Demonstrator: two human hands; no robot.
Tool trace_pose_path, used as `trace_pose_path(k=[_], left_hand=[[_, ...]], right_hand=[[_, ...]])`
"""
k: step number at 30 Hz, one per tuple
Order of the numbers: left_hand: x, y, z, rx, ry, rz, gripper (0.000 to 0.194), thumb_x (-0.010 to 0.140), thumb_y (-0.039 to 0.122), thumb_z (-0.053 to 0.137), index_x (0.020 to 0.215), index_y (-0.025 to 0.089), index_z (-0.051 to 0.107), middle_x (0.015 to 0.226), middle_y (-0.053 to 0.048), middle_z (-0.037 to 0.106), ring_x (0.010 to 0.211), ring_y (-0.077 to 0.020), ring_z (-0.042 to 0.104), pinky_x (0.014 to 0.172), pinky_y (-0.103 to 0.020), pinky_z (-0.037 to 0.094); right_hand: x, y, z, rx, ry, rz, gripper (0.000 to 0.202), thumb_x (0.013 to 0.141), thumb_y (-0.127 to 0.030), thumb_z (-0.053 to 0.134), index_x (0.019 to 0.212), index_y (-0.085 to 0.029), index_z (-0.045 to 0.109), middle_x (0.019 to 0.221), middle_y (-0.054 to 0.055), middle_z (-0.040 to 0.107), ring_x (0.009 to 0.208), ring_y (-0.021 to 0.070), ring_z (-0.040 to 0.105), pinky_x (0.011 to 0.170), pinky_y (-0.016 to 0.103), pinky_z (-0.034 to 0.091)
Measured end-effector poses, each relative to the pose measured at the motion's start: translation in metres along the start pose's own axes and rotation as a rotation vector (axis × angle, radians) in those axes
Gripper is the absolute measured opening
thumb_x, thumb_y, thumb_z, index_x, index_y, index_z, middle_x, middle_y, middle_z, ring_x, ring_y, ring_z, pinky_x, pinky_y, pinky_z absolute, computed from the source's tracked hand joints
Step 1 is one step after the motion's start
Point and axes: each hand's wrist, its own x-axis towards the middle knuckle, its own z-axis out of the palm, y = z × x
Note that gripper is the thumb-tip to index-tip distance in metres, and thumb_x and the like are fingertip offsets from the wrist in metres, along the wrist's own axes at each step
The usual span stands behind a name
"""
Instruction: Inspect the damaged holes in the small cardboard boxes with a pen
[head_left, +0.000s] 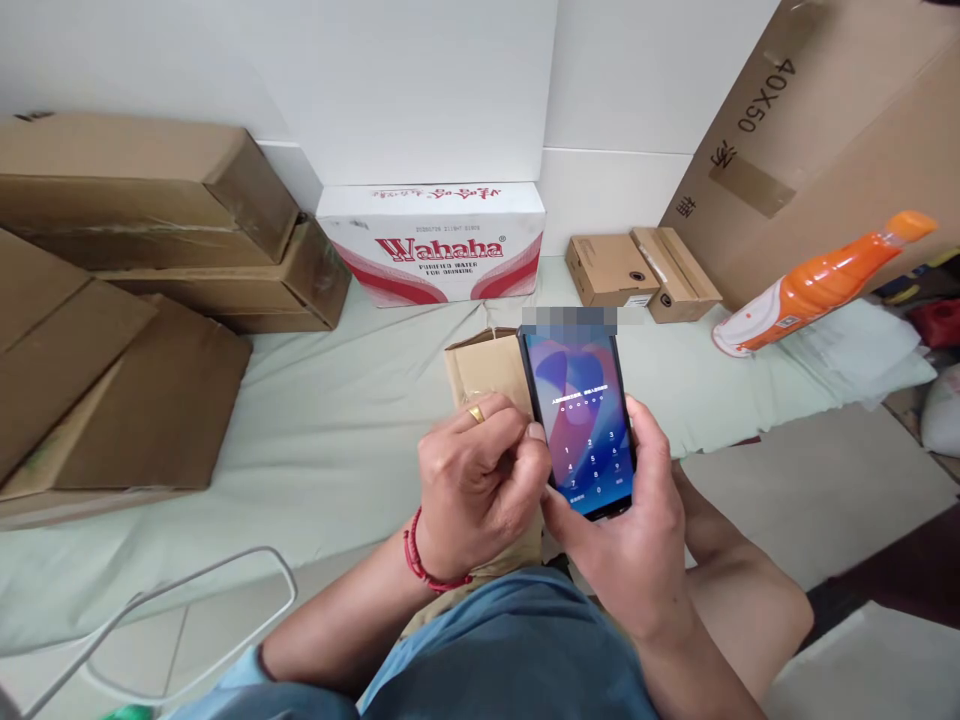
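Observation:
A phone [583, 420] is lit up, with a numeric keypad and a row of small circles on its screen. My right hand [626, 530] grips it around its lower part, thumb at the lower left edge and fingers at the right. Just left of the phone, my left hand [484, 475] is closed, with its fingers curled in; whether they hold anything is hidden. A ring and a red bracelet are on that hand and wrist. Under and behind my left hand is a small cardboard box [491, 372].
A white and red water carton [442, 245] stands by the wall. Brown boxes [142, 390] are at the left, two small boxes [606, 270] behind the phone. An orange bottle [817, 285] leans at the right near a large carton [847, 130]. A grey loop [281, 565] is lower left.

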Motion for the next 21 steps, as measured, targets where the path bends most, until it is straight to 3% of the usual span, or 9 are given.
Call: trace_pose_path(k=[10,14,17,21], left_hand=[[-0.001,-0.001,-0.001,0.007,-0.001,0.01,0.038,0.098,0.006,0.054,0.064,0.019,0.043,0.061,0.002,0.05,0.056,-0.0077,0.044,0.055,-0.028,0.036],[-0.001,0.002,-0.004,-0.029,0.0,0.036,0.034,0.097,0.004,0.055,0.068,0.019,0.048,0.066,0.001,0.054,0.062,-0.0096,0.056,0.058,-0.027,0.045],[-0.003,0.005,-0.011,0.005,0.033,0.099,0.026,0.094,-0.001,0.058,0.076,0.019,0.055,0.076,0.0,0.062,0.076,-0.0137,0.068,0.071,-0.031,0.058],[-0.013,0.003,-0.028,0.145,0.059,0.174,0.023,0.09,-0.002,0.06,0.082,0.02,0.058,0.086,-0.002,0.067,0.09,-0.0188,0.072,0.083,-0.037,0.061]], right_hand=[[0.001,-0.001,0.0,0.012,-0.003,-0.013,0.089,0.084,-0.057,0.086,0.158,-0.028,0.045,0.135,0.015,0.069,0.115,0.034,0.074,0.094,0.052,0.066],[-0.001,0.0,-0.003,0.041,-0.017,0.012,0.092,0.081,-0.055,0.089,0.158,-0.029,0.046,0.138,0.014,0.069,0.115,0.0337,0.074,0.096,0.052,0.066],[-0.004,0.009,-0.007,0.098,-0.05,0.121,0.096,0.078,-0.056,0.09,0.159,-0.029,0.045,0.143,0.015,0.067,0.117,0.0335,0.073,0.095,0.051,0.066],[-0.006,0.042,-0.022,0.034,-0.001,0.306,0.101,0.073,-0.06,0.089,0.16,-0.029,0.045,0.143,0.015,0.068,0.117,0.035,0.073,0.095,0.05,0.063]])
